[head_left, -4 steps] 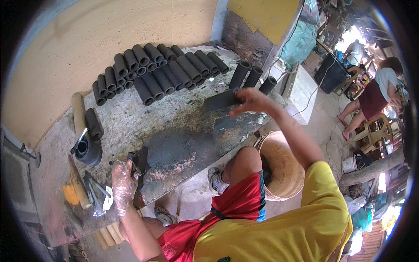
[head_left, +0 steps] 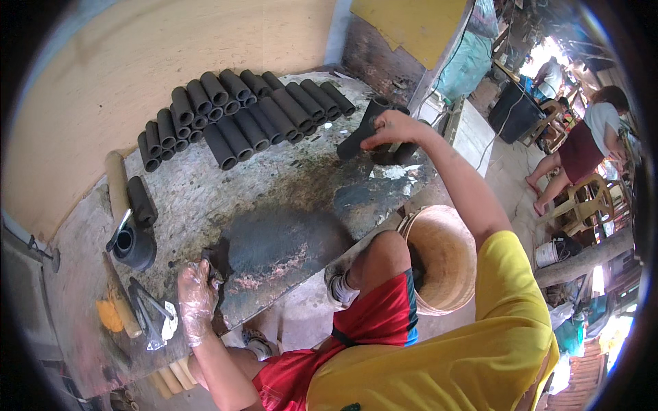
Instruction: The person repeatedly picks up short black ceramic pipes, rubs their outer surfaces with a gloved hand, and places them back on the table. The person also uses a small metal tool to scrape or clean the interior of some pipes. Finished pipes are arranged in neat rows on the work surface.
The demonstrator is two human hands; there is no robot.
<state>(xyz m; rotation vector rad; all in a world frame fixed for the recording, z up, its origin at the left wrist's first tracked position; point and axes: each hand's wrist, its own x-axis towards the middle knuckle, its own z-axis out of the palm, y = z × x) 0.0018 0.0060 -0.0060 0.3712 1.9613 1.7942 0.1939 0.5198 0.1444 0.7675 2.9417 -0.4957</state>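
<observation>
Right hand (head_left: pixel 394 129) looks wrapped round one end of a dark tube (head_left: pixel 349 144), holding it at a slant beside the standing tubes (head_left: pixel 376 109). I'd keep that hold light and steady so it doesn't knock its neighbours. Left hand (head_left: pixel 197 291), in a clear plastic glove (head_left: pixel 199 312), is curled by a dark scrap (head_left: pixel 223 255); can't tell from here if it's gripping it. Table (head_left: pixel 192 195)'s blotchy, with a big black patch (head_left: pixel 281 233). Stacked tubes (head_left: pixel 264 130) sit along the tan wall (head_left: pixel 171 41), and somebody (head_left: pixel 582 154)'s standing over to the right.
</observation>
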